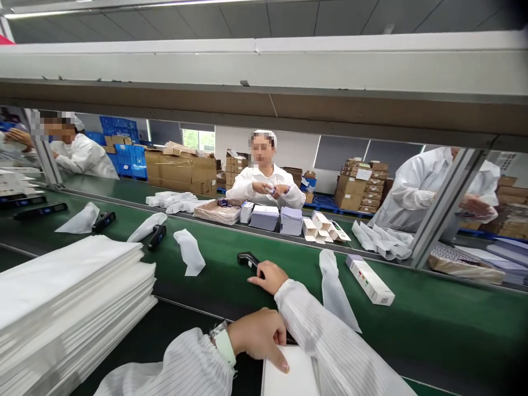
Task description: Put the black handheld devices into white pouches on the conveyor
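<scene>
My right hand [270, 276] reaches out over the green conveyor belt [256, 242] and closes round the handle of a black handheld device [248, 259] lying on it. My left hand [259, 335] rests near the table's front edge, fingers curled, with the index finger pressing on a flat white bag [291, 374] beneath it. Both arms wear white striped sleeves, and a watch shows on the left wrist. A white pouch [335, 289] and a white printed box [370, 279] lie on the belt just right of my right hand.
A tall stack of white bags [61, 297] stands at my left. More black devices [157, 236] and white pouches [190, 251] lie along the belt. Across it, three people in white coats work among boxes and leaflets [264, 217]. An overhead shelf [264, 77] and slanted metal posts [443, 203] frame the line.
</scene>
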Available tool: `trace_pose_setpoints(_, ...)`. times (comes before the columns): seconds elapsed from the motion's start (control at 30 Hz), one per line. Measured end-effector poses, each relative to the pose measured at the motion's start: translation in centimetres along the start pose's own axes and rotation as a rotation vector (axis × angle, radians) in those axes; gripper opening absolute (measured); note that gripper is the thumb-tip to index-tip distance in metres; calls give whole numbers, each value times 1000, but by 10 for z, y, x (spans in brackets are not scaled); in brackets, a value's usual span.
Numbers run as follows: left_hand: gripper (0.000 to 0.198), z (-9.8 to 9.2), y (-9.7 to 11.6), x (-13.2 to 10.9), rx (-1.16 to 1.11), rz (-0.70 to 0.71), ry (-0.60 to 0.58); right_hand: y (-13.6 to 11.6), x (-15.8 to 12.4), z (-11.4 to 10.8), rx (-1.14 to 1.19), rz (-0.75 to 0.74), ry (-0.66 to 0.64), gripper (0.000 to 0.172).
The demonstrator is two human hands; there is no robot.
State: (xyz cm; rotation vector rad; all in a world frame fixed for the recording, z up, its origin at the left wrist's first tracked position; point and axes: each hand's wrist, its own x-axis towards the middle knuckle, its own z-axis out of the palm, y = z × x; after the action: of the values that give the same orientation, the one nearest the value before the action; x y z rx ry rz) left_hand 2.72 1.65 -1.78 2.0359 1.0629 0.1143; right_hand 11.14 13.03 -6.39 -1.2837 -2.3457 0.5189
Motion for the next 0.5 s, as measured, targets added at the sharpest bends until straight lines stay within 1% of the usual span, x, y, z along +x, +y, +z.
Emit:
trace_pose_setpoints(0.07,21,0,1,-1,18,38,64,13,0,-4,42,83,50,19)
trace_pose_setpoints(0.17,20,2,5,-3,90,66,178,31,-4,-13,143,176,114,28)
trace_pose_setpoints(0.23,18,1,8,-6,117,57,216,41,-11,-17,258,237,162,33)
trace_pose_setpoints(0.3,10,0,11,-8,123,33,241,50,-22,-21,403,292,200,35)
trace_pose_setpoints(0.33,10,0,11,-9,124,15,264,53,-28,-24,465,312,213,37)
trace_pose_setpoints(0.4,16,-1,11,-10,129,-16,324,58,-44,-32,659,327,242,47)
trace_pose_setpoints(0.43,15,-1,11,-10,132,-25,341,60,-54,-38,808,315,257,56)
trace_pose_setpoints(0.5,12,-1,10,-9,139,-21,326,60,-74,-53,1148,266,261,73)
